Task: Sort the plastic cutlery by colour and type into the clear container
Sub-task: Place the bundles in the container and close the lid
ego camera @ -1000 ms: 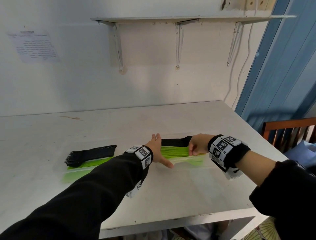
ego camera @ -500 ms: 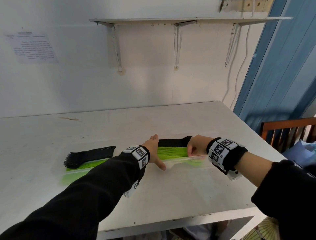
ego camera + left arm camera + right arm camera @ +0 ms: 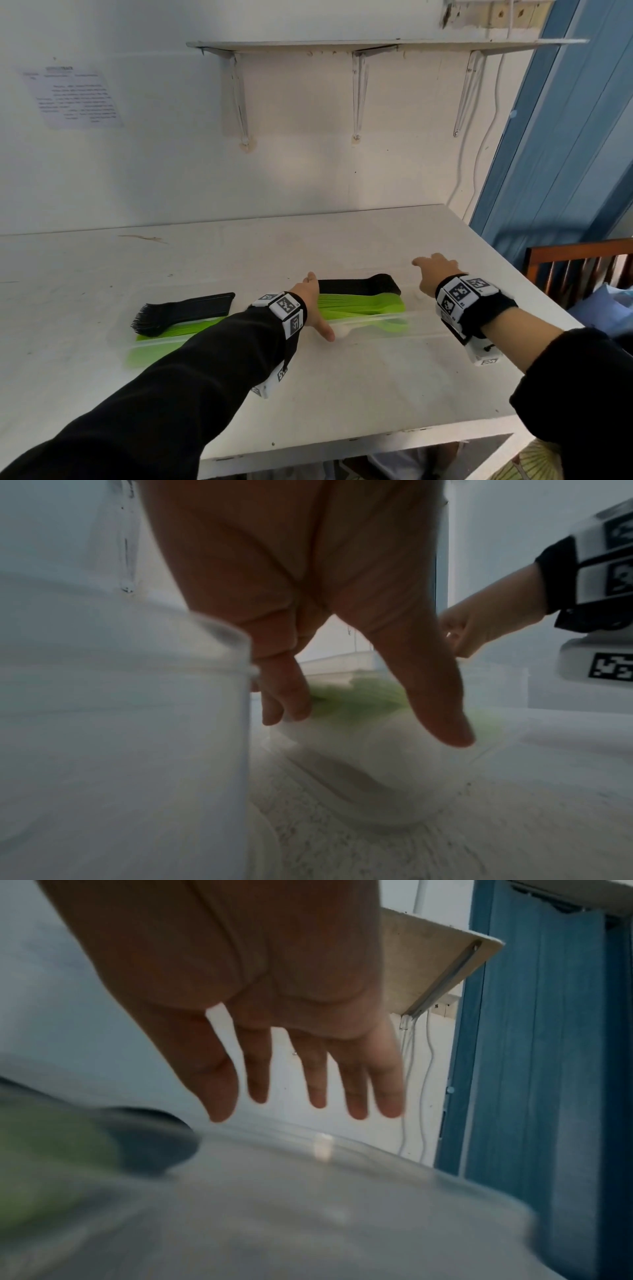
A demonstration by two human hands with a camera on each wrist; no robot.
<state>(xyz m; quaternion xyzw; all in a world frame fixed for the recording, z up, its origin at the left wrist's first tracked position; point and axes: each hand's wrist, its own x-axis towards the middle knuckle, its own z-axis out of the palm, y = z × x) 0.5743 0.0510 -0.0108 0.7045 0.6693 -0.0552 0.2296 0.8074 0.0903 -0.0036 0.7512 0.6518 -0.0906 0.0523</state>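
A long clear container lies on the white table. It holds black forks and green cutlery at its left end, black spoons and green spoons at its right. My left hand reaches over the near rim. Its fingers touch the green cutlery, and the straight thumb lies outside the wall. My right hand hovers above the container's right end. In the right wrist view its fingers are spread and hold nothing.
A wall shelf on brackets hangs above the table's far edge. A blue door and a wooden chair back stand to the right. The table's right edge runs close to my right wrist.
My right hand, curled at the right end of the green spoons before, has lifted away to the right and opened. The left hand has stayed at the near rim.
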